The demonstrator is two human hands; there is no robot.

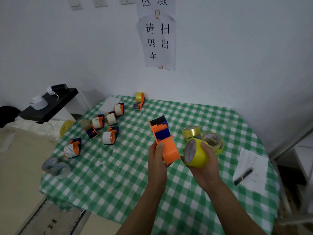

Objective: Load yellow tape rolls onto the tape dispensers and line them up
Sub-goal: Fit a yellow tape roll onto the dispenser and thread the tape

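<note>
- The dispenser (169,150), orange and blue with no tape on it, is gripped at its rounded near end by the left hand (157,158). The thumb is laid on top and the fingers are curled beneath.
- It is held above the middle of the table (118,184), with its black-edged end pointed towards 12 o'clock.
- The yellow roll (198,155) is cupped in the right hand (210,165), at 3 o'clock of the dispenser and just beside it. The thumb is pressed over the top and the fingers are wrapped underneath, so that the core is faced towards the dispenser.
- Spare rolls (191,132), also yellow, are left on the cloth at 1 o'clock of the held roll. One is tilted, and others are stacked close by.
- A loaded dispenser (139,100) carrying yellow tape is stood at the table's far edge, at 12 o'clock.
- Five white-tape dispensers (110,136) are scattered over the table's left part, from 9 to 11 o'clock.
- Among them a dark dispenser (91,132) is seen; its tape cannot be told.
- Two clear rolls (55,167) are laid at the table's 8 o'clock edge.
- A paper (252,160) with a pen (243,176) on it is placed at 4 o'clock.
- A printed sign (157,43) is fixed to the wall at 12 o'clock.
</note>
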